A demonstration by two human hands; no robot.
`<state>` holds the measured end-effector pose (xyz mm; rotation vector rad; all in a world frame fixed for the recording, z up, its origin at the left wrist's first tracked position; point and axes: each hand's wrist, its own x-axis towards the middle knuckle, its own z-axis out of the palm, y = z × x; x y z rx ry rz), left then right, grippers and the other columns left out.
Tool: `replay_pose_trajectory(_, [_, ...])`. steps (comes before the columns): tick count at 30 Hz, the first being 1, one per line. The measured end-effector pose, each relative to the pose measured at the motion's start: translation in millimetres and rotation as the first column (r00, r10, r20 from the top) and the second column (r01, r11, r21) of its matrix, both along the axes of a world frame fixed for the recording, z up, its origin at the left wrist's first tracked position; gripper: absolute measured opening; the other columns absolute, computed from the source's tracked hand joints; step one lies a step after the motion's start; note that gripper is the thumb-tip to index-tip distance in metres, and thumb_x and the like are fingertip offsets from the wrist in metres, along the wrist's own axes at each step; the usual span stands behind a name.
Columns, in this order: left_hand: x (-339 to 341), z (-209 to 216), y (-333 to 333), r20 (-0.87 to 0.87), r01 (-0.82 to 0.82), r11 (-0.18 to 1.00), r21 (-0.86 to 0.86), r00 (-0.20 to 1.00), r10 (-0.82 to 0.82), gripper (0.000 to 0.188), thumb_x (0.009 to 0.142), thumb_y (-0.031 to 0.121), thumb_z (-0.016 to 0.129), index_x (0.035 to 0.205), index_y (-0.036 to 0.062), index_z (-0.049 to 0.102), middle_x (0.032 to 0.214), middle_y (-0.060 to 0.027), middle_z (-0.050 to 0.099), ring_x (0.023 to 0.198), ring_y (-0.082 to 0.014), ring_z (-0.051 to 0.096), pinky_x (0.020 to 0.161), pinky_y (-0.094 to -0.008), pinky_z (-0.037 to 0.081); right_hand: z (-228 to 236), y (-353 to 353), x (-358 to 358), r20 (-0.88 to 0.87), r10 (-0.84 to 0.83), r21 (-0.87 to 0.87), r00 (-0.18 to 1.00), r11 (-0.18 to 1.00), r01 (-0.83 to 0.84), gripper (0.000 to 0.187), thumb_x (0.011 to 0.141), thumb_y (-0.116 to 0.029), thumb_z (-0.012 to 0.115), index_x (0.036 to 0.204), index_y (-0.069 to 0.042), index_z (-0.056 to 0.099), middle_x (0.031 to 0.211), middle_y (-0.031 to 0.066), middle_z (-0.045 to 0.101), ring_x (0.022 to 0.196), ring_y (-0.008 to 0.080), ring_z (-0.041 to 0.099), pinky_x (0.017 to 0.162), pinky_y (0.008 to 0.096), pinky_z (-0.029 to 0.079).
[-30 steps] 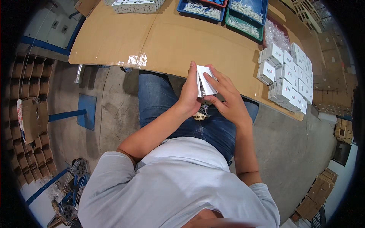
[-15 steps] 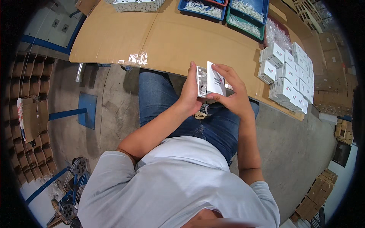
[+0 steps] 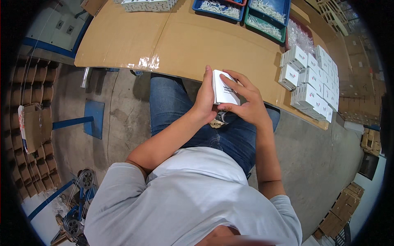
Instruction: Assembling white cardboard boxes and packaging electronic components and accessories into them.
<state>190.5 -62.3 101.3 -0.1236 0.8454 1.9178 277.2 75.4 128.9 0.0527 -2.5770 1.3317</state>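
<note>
Both hands' grip, small white box (image 3: 225,88) between palms

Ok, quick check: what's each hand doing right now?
Left hand: closed on the left side of the small white box.
Right hand: holding the same box, fingers spread across its front.

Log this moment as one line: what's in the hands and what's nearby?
left hand: holds small white box | right hand: fingers on its face | stacked white boxes: on cardboard-covered table, right
</note>
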Motion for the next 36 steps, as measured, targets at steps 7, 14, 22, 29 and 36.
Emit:
replay_pose_trajectory(7, [0,-2,-1,0.026,-0.012,1.0,-0.007,1.0,0.012,0.071,0.104,0.067,0.026,0.133,0.008,0.052,0.117,-0.016,0.066,0.105,-0.0285,0.07,0.087,-0.0429,0.06,-2,-2,-1,0.005,0.015,-0.027,1.0,1.0,-0.015,0.078,0.068,-0.03,0.091,0.139,-0.011,0.064,0.144,0.0158,0.057,0.131,0.033,0.056,0.107,0.0419,0.045])
replay_pose_trajectory(14, [3,0,-2,0.055,-0.034,0.999,-0.013,0.998,0.035,0.069,0.106,0.065,0.023,0.133,0.0079,0.052,0.118,-0.0147,0.066,0.107,-0.0278,0.069,0.09,-0.042,0.058,-6,-2,-3,0.022,0.065,0.033,0.998,0.997,-0.066,0.074,0.075,-0.029,0.087,0.141,-0.01,0.061,0.151,0.0173,0.052,0.14,0.0335,0.049,0.111,0.0423,0.042])
replay_pose_trajectory(22, [-6,-1,-6,0.299,0.035,0.998,0.054,0.953,-0.05,0.064,0.107,0.06,0.028,0.136,0.0082,0.05,0.133,-0.0158,0.057,0.124,-0.0315,0.057,0.106,-0.0563,0.046,-4,6,-9,0.155,0.133,-0.089,0.979,0.989,-0.121,0.05,0.098,-0.027,0.064,0.143,-0.006,0.057,0.146,0.0171,0.058,0.134,0.0333,0.056,0.111,0.0381,0.042])
replay_pose_trajectory(29, [-6,8,-10,0.379,0.021,0.997,0.068,0.924,-0.045,0.055,0.108,0.052,0.034,0.133,0.0066,0.052,0.133,-0.017,0.058,0.124,-0.0335,0.057,0.109,-0.057,0.044,-2,5,-11,0.298,0.174,-0.152,0.939,0.979,-0.133,0.045,0.107,-0.03,0.051,0.143,-0.003,0.056,0.146,0.018,0.057,0.131,0.0314,0.057,0.111,0.038,0.042])
replay_pose_trajectory(36, [-15,-8,-11,0.268,0.02,0.997,0.071,0.963,-0.039,0.043,0.105,0.042,0.048,0.131,0.0082,0.055,0.122,-0.0136,0.064,0.117,-0.0273,0.063,0.104,-0.0483,0.049,-13,8,-11,0.264,0.159,0.021,0.951,0.985,-0.17,0.055,0.104,-0.035,0.057,0.15,-0.007,0.048,0.16,0.0158,0.04,0.152,0.031,0.03,0.125,0.0447,0.019])
